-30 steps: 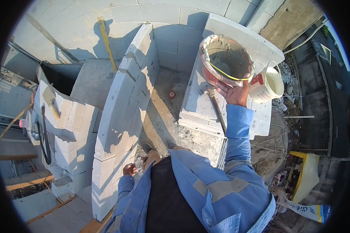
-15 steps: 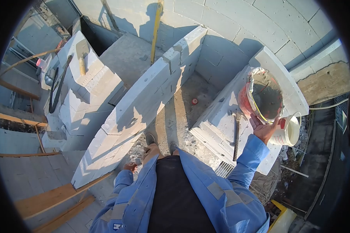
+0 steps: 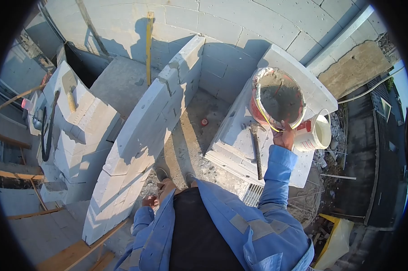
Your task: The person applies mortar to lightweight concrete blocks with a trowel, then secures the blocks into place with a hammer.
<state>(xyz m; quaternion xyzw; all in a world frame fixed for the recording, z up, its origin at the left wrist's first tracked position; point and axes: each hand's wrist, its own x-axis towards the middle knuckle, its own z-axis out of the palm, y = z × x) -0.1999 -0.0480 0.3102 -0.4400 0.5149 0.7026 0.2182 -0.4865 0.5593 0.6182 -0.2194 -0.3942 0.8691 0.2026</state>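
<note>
My right hand [image 3: 284, 135] is closed on the yellow handle of a red bucket [image 3: 257, 110], at the bucket's near rim. Grey mortar [image 3: 280, 101] lies inside the bucket, and dried mortar crusts its rim. The bucket stands on pale blocks. A claw hammer [image 3: 257, 151] lies on the blocks left of my right forearm. Beside my right hand is a white pail [image 3: 305, 141] with a red patch, tilted. My left hand [image 3: 150, 201] hangs low by my left thigh, near the low block wall [image 3: 138, 140], its fingers loosely bent with nothing visible in them.
A yellow level or straightedge [image 3: 148, 47] leans against the back wall [image 3: 181, 18]. Cut blocks [image 3: 84, 135] and a black hose [image 3: 49, 131] are at the left. Between the walls, a small red object [image 3: 204, 122] lies on the rubble-strewn floor [image 3: 190, 144].
The view has shifted, so the surroundings sit farther left. My right hand has gone from open beside the bucket rim to closed on its handle. The left hand still hangs low.
</note>
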